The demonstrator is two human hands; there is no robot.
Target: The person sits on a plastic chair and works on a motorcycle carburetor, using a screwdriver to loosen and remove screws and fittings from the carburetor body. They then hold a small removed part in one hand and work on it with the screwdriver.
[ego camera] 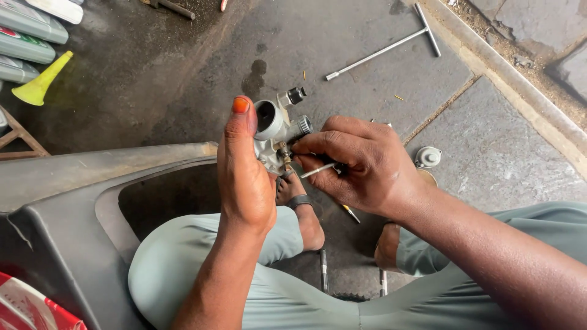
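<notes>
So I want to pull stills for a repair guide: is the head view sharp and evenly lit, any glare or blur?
Head view: soft, even daylight with no hard shadows; the metal carburetor and both hands, left hand and right hand, look sharp; mild sheen on the T-handle wrench; the bottles at the left edge are cropped; slight wide-angle stretch near the corners.

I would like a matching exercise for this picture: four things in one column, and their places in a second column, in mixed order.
Things:
1. carburettor
2. T-handle wrench
3. yellow funnel
4. small round metal cap

Places:
A. on the floor, upper left, beside the bottles
B. held in the left hand
C. on the floor just beyond the right hand
D. on the floor at the top, near the kerb

Pairs: 1-B, 2-D, 3-A, 4-C
</notes>
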